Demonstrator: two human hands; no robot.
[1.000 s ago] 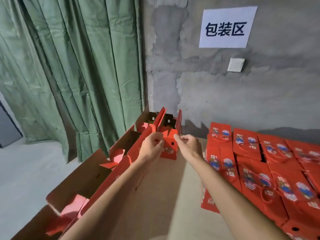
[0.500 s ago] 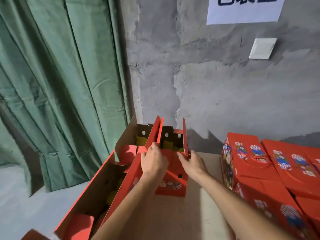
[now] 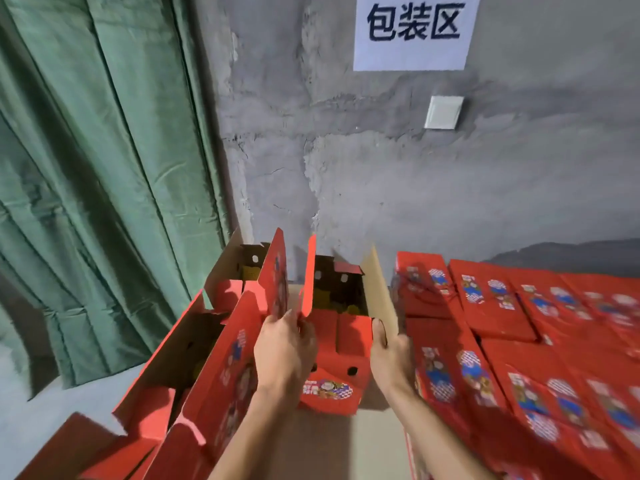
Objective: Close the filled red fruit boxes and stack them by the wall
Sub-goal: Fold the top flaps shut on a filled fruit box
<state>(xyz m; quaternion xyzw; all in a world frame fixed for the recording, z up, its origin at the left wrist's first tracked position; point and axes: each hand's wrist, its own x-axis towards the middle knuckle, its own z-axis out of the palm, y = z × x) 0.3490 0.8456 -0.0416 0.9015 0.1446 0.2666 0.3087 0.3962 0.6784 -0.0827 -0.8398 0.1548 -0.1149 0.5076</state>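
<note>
Now both hands [image 3: 285, 348] [image 3: 391, 355] holding open red box [image 3: 343, 368] flaps

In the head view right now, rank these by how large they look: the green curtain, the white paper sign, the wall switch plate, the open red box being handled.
1. green curtain
2. open red box, though nearness inflates it
3. paper sign, partly cropped
4. switch plate

Red boxes [image 3: 491, 306] and open cartons [image 3: 332, 344] cover a cardboard-topped surface [image 3: 346, 441].
</note>
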